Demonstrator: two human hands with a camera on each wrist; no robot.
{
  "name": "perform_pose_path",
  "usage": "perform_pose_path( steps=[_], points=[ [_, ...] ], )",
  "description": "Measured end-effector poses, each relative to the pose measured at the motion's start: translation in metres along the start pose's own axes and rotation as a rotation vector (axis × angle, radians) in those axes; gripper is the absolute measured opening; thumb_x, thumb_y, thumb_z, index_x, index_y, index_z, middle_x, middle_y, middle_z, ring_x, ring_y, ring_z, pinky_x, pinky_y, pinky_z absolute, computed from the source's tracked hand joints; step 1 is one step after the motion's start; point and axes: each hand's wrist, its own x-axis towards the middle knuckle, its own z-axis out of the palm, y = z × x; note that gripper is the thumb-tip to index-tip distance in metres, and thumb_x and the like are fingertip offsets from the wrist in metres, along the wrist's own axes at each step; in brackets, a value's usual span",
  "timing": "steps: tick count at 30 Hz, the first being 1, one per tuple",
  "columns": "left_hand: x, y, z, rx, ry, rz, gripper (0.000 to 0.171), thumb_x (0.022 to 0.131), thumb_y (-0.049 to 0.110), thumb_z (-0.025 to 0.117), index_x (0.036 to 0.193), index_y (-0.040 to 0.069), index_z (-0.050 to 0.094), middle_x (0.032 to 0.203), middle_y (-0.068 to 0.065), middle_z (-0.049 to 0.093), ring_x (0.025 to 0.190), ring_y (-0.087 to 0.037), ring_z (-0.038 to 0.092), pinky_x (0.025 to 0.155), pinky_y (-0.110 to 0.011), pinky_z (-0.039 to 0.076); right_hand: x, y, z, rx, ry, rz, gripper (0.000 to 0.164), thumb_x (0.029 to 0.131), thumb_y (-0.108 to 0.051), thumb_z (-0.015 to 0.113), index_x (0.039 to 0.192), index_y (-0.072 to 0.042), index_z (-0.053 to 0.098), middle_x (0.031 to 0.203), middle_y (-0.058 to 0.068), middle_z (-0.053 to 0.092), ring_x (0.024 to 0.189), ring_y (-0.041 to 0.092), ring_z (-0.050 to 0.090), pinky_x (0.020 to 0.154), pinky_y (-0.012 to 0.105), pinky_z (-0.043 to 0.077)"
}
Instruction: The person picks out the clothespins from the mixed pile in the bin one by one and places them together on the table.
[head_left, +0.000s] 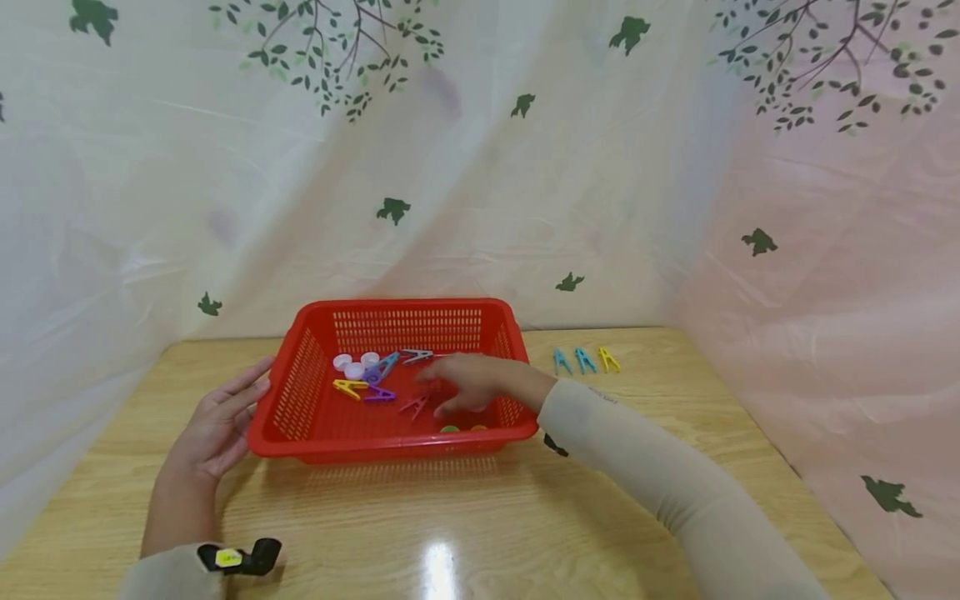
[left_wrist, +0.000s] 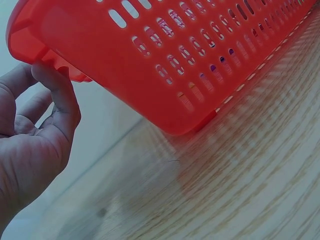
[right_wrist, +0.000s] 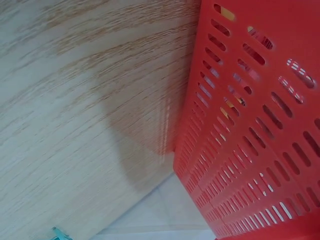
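My left hand (head_left: 217,425) holds the left rim of a red plastic basket (head_left: 360,446); in the left wrist view its bent fingers meet the underside of that rim. My right hand (head_left: 468,382) hangs inside the basket, fingers spread and slightly bent, nothing visible between them. Just below its fingertips lies a reddish clothespin (head_left: 415,406). To the left sit a yellow clothespin (head_left: 350,388), a purple one, a blue clothespin (head_left: 387,364) and a grey clothespin (head_left: 417,356). White bottle caps (head_left: 354,371) cluster beside them. The right wrist view shows only the basket's outer wall (right_wrist: 265,125), not the hand.
On the wooden table (head_left: 360,533), right of the basket, two blue clothespins (head_left: 585,360) and a yellow clothespin (head_left: 609,359) stand in a row. A green cap (head_left: 449,429) and an orange one show at the basket's near side. A leaf-patterned curtain (head_left: 480,167) closes off the back.
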Motion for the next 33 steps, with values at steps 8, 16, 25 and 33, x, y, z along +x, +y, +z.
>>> perform_pose_path(
  steps=[8,16,25,33],
  points=[
    [0.0001,-0.0003,-0.0004,-0.003,0.002,0.003,0.039,0.107,0.005,0.050,0.138,0.022,0.067,0.125,-0.002,0.073,0.109,-0.021,0.072,0.090,-0.041,0.058,-0.0005,0.0021,0.0004,-0.036,-0.082,-0.092,0.060,0.092,-0.034,0.077,0.148,-0.031,0.056,0.141,-0.014,0.060,0.134,0.010,0.052,0.112,0.036,0.046],
    [-0.0007,0.0000,0.0013,0.004,0.013,0.000,0.038,0.107,0.005,0.050,0.135,0.022,0.069,0.124,-0.002,0.073,0.108,-0.020,0.072,0.091,-0.040,0.058,0.0004,0.0044,0.0017,-0.141,-0.017,-0.055,0.048,0.093,-0.034,0.076,0.140,-0.026,0.066,0.134,-0.007,0.064,0.125,0.012,0.056,0.107,0.034,0.050],
    [-0.0001,0.0005,0.0021,0.014,0.025,-0.002,0.036,0.106,0.006,0.052,0.131,0.023,0.072,0.123,-0.001,0.073,0.107,-0.020,0.073,0.090,-0.040,0.058,0.0019,0.0050,0.0023,-0.115,0.002,-0.041,0.042,0.094,-0.030,0.076,0.134,-0.020,0.070,0.126,-0.006,0.067,0.115,0.010,0.060,0.103,0.030,0.052],
    [-0.0003,0.0002,0.0011,0.003,0.014,0.001,0.038,0.107,0.005,0.050,0.133,0.022,0.071,0.124,-0.002,0.073,0.107,-0.020,0.073,0.090,-0.040,0.058,0.0023,0.0047,0.0021,-0.048,-0.007,-0.028,0.031,0.093,-0.031,0.076,0.123,-0.022,0.074,0.125,-0.007,0.067,0.116,0.011,0.060,0.105,0.034,0.052]
  ],
)
